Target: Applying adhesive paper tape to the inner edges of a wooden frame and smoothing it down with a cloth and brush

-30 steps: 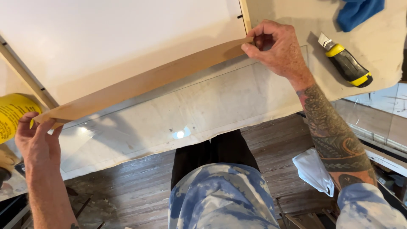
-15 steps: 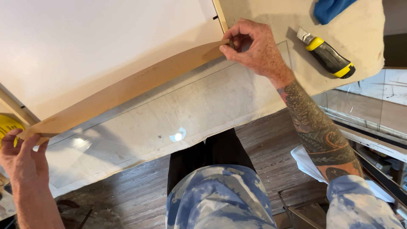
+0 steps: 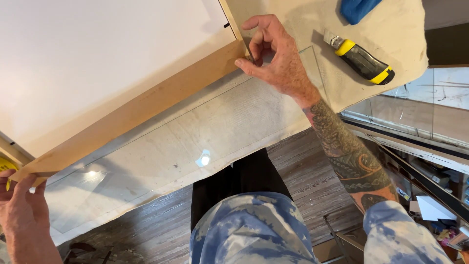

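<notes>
Both hands grip the wooden frame [image 3: 137, 115] lying on the bench [image 3: 303, 29]: right hand [image 3: 273, 54] fingers pinched on its 1 o'clock corner, left hand [image 3: 19, 205] fingers clamped on its 8 o'clock corner. Utility knife [image 3: 361, 57] lies at 2 o'clock.

Framing workshop, cloth-covered bench [image 3: 391, 34], utility knife [image 3: 361, 57], glass sheet [image 3: 195, 142], stacked panes [image 3: 439, 98]

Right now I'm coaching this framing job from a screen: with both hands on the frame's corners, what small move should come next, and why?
Probably lower the wooden frame flat onto the glass sheet, keeping both corners level. The right hand pinches the far corner, the left hand grips the near one, and the near rail seems tilted up over the glass.
</notes>
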